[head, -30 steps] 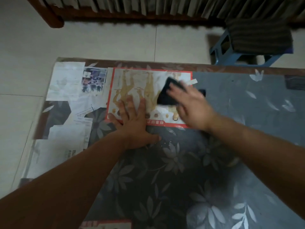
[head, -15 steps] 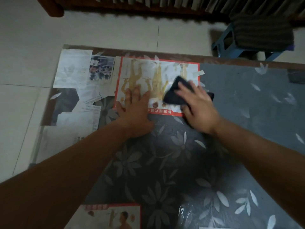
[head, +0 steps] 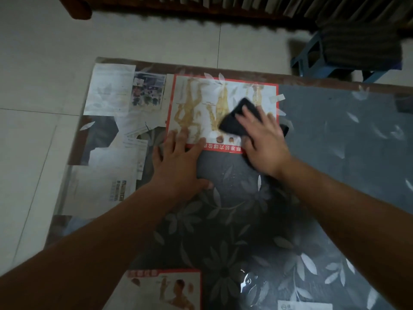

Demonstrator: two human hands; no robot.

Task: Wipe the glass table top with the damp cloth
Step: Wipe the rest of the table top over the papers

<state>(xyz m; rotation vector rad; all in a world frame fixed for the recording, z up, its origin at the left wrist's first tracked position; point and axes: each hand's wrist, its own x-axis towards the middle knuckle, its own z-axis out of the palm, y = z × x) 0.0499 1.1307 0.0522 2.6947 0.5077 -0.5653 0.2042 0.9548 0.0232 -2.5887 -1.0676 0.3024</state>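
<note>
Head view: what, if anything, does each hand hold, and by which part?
Neither grips anything: right hand presses flat on the cloth at its middle; left hand rests on the glass.

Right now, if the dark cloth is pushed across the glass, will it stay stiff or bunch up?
Probably floppy: the dark cloth bulges unevenly under the right hand. It likely slides easily, since the glass table top looks smooth and shiny. It may bunch at its free far corner.

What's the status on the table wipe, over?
Left hand flat on the glass table top, fingers spread. Right hand pressing the cloth flat over the red-bordered poster. Around the cloth, only papers under the glass.
</note>
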